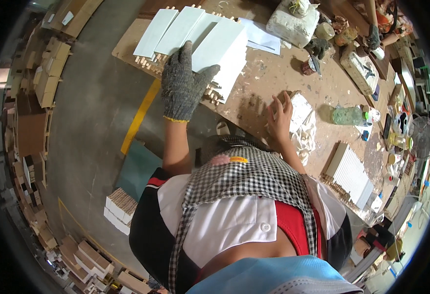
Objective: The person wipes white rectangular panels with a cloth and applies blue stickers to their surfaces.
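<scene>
**Handling of White Panels on the Workbench**

The left hand (181, 83), in a grey knit glove, lies flat with fingers spread on the white panel (220, 46) at the far left of the workbench (269, 78). The panel sits with similar panels (168, 29) on wooden dowels (212, 93). It looks rigid, smooth and probably light; a grip along opposite long edges would suit it. The bare right hand (279, 115), fingers loosely splayed, touches a white cloth (304, 122) further right. A stack of slats (352, 171) lies near right.
</scene>
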### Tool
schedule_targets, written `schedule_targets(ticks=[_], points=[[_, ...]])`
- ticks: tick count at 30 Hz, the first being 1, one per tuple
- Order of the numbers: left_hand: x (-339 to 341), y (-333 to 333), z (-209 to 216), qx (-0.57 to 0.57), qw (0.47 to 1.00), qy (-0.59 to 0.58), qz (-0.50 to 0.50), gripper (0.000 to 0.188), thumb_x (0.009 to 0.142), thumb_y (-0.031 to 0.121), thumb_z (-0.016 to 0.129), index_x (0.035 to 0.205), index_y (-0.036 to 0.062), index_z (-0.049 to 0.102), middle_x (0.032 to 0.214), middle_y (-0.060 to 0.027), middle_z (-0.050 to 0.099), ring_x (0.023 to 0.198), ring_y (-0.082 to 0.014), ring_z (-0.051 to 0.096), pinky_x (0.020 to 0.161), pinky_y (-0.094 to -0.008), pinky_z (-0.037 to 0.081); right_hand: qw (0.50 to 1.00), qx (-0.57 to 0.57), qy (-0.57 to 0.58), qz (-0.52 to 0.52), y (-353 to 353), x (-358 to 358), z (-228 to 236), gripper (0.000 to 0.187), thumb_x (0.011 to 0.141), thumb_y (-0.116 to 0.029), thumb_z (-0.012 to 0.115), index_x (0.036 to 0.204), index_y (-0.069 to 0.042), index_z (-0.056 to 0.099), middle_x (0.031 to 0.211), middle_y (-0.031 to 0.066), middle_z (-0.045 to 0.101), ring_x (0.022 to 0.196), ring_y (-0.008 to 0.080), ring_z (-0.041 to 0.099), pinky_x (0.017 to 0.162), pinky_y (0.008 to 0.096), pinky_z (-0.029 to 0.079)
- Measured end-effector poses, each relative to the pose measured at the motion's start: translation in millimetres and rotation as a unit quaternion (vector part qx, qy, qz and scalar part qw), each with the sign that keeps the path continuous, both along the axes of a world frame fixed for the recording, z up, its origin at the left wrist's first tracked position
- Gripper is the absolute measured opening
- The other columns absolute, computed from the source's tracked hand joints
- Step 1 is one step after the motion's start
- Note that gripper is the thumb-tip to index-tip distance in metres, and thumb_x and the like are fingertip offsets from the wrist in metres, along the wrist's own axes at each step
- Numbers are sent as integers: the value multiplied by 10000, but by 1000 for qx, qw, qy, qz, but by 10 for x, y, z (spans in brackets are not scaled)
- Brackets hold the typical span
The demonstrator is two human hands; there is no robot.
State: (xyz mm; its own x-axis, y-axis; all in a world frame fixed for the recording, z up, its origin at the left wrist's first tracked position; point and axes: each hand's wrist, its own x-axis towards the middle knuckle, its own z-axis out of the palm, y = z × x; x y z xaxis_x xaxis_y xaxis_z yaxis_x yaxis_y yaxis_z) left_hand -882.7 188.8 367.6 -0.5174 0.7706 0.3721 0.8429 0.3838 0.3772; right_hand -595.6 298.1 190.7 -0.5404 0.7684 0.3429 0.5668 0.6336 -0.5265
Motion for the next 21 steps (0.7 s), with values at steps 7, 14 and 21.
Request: schedule_targets(ticks=[7,14,21], points=[[210,105,-45,-19,1000,-5,20,898,831,526,724,1446,-50,413,1285,-338,574,1172,-402,613,1024,-446,480,999,-1,-47,12,-24,238,-185,417,888,-159,684,1283,-76,578,1484,233,385,1319,434,423,1089,524,371],[-228,76,-22,111,990,-36,75,788,841,523,728,1373,-18,515,1251,-277,618,1170,-381,603,1033,-453,461,999,-4,-28,22,-28,254,-136,410,898,-168,682,1289,-87,585,1480,212,407,1319,411,432,1092,510,367],[-301,214,-105,77,989,130,10,483,828,310,779,1197,22,658,1155,-215,669,1083,-367,619,982,-466,464,1000,2,-2,23,25,267,-174,402,885,-151,691,1270,-84,593,1463,202,431,1324,414,431,1092,506,369]])
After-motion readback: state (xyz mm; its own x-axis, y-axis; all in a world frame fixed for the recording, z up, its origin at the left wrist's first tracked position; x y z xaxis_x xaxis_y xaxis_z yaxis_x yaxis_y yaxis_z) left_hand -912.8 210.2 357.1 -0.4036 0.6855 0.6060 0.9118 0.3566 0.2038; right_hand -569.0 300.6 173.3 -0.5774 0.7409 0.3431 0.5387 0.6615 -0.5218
